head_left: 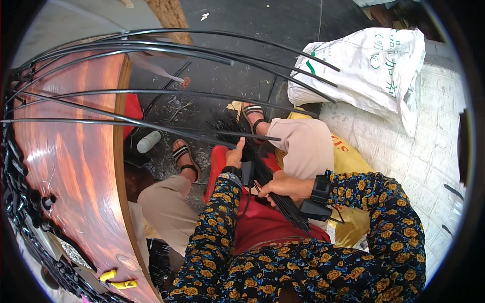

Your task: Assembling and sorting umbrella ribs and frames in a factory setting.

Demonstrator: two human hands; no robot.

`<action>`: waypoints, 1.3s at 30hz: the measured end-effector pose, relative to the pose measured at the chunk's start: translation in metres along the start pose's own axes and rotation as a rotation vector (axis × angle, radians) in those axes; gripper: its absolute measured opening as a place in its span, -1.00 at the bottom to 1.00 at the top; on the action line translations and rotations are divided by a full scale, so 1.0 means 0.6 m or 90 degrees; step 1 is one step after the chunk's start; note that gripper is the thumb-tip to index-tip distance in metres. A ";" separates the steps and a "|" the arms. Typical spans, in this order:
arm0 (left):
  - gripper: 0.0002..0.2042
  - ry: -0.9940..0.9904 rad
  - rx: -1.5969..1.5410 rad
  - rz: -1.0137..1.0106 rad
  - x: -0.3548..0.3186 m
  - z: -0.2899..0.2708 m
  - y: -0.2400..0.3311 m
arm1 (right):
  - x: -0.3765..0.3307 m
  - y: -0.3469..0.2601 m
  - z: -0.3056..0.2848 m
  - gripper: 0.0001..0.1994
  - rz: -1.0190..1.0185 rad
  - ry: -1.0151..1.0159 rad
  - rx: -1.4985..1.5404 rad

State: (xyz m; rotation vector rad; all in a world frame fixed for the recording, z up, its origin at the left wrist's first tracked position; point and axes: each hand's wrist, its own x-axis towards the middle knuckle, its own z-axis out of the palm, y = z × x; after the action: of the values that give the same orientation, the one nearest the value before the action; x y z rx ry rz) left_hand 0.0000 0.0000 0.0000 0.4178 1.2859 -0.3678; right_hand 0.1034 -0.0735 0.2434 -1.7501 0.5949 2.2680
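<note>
- Bundle of thin black rods (289, 208) lies slantwise across the person's lap, over red cloth (260, 227).
- Right hand (285, 188) reaches across the bundle, its fingers curled closed around it.
- Left hand (234, 155) is just beside the bundle's upper part, by the tip of a long black rod (177, 130); I cannot tell whether its fingers grip that rod.
- Tabletop (70, 151), reddish wood, stands at left, carrying a yellow-handled tool (121, 284).
- White sack (358, 76) lies at upper right.
</note>
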 end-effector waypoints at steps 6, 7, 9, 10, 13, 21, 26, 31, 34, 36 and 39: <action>-0.34 0.092 0.037 0.099 0.089 -0.070 -0.033 | 0.017 -0.049 0.007 -0.78 -0.106 -0.067 -0.075; -0.38 0.062 -0.030 0.136 0.080 -0.067 -0.036 | 0.017 -0.066 0.000 -0.72 -0.097 -0.087 -0.104; -0.45 -0.004 -0.164 0.210 0.062 -0.054 -0.034 | 0.031 -0.069 -0.008 -0.66 -0.087 -0.102 -0.131; -0.52 -0.014 -0.153 0.189 0.051 -0.048 -0.029 | 0.066 -0.059 -0.017 -0.56 -0.104 -0.058 -0.163; -0.54 -0.091 -0.136 0.089 -0.058 -0.006 0.030 | 0.115 -0.059 -0.050 -0.33 -0.107 -0.062 -0.162; -0.58 -0.162 -0.157 0.073 -0.039 -0.007 0.040 | 0.057 -0.116 -0.069 -0.08 -0.105 -0.135 -0.190; -0.63 -0.187 -0.141 0.086 0.006 -0.015 0.030 | 0.079 -0.140 -0.047 -0.25 -0.194 -0.022 -0.211; -0.71 -0.156 -0.161 0.039 -0.012 0.018 0.048 | 0.177 -0.111 -0.056 -0.29 -0.212 0.209 -0.326; -0.70 -0.110 -0.177 0.068 -0.019 0.006 0.038 | 0.090 -0.116 -0.045 -0.40 -0.346 0.168 -0.473; -0.69 -0.119 -0.145 0.097 0.022 0.008 0.019 | 0.133 -0.089 -0.077 -0.46 -0.378 0.198 -0.561; -0.70 -0.105 -0.170 0.086 0.058 -0.015 -0.005 | 0.077 -0.109 -0.055 -0.61 -0.484 0.142 -0.793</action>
State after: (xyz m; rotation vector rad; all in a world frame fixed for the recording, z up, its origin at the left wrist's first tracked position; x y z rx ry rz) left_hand -0.0004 0.0006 -0.0357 0.2404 1.1208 -0.1116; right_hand 0.1463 -0.0331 0.1801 -2.0549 -1.5285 1.8592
